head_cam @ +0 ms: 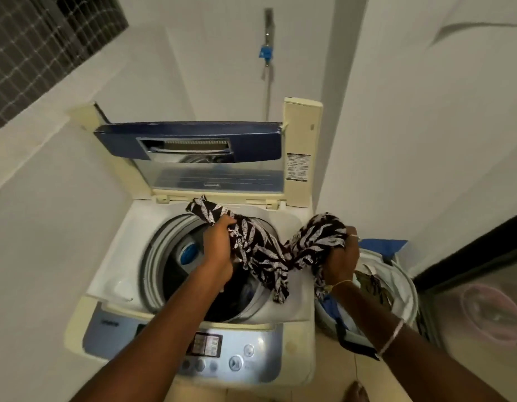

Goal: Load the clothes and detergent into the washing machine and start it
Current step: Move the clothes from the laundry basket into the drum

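A top-loading washing machine (115, 274) stands below me with its blue lid (190, 140) folded up against the wall. Dark clothes lie in its drum (170, 256). A black-and-white patterned garment (263, 253) stretches over the drum's right rim. My left hand (219, 245) grips one end of it above the drum. The other bunched end is held by my right hand (342, 261), which hovers between the machine and a laundry basket (408, 285).
The basket on the floor at the right holds more clothes. The control panel (237, 358) with round buttons runs along the machine's front. A tap with a hose (267, 50) hangs on the back wall. White walls close in left and right. A pink tub (495, 311) sits behind glass.
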Tool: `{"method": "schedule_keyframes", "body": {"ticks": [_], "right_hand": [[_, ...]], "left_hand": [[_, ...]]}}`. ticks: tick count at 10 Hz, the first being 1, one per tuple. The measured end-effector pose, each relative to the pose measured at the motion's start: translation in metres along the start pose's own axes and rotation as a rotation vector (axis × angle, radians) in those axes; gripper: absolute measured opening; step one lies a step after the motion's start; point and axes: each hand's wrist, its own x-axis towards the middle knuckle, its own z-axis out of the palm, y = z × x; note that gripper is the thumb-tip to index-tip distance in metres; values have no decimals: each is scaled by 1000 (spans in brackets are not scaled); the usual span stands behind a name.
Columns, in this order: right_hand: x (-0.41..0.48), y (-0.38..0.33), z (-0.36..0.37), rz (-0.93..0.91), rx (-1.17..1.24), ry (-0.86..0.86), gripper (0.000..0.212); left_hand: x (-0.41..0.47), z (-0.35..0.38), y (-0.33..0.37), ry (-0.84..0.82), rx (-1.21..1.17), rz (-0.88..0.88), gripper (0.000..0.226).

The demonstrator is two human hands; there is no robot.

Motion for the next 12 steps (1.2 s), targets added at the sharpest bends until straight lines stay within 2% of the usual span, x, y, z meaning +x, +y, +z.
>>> {"method": "schedule_keyframes", "body": {"ticks": [1,2,3,4,5,6,7,8,9,10,11,12], "right_hand": [[-10,-23,35,-41,158,-182,28],[-33,-53,114,-67,217,-464,49],[-49,-75,171,98,324,-514,39],[-59,-70,206,349,508,-510,42],[-61,-39,213,436,310,-452,34],[-54,10,197,463,-133,-529,32],[-51,37,187,505,-525,-776,59],[-50,50,173,282,-739,-791,62],[-31,42,146,-424,-1539,-960,47],[-20,36,127,-626,-1955,-986,51],[-18,29,125,-682,-1996,-1012,40],[-18,33,133,-707,-1814,-1003,27]], "left_hand": [[14,-34,-4,133,45,2,34],[21,-61,-7,161,37,-10,34],[24,-73,-4,153,-14,-18,36],[33,-88,0,173,-42,-20,41],[47,-111,0,173,-60,-96,38],[53,-122,-9,186,51,-144,31],[60,-130,-29,240,316,-131,29],[62,-126,-39,217,406,-120,15],[66,-111,-55,155,465,-101,19],[70,-102,-63,121,475,-92,16],[94,-97,-84,118,495,-74,20],[96,-93,-88,125,506,-76,29]]}}
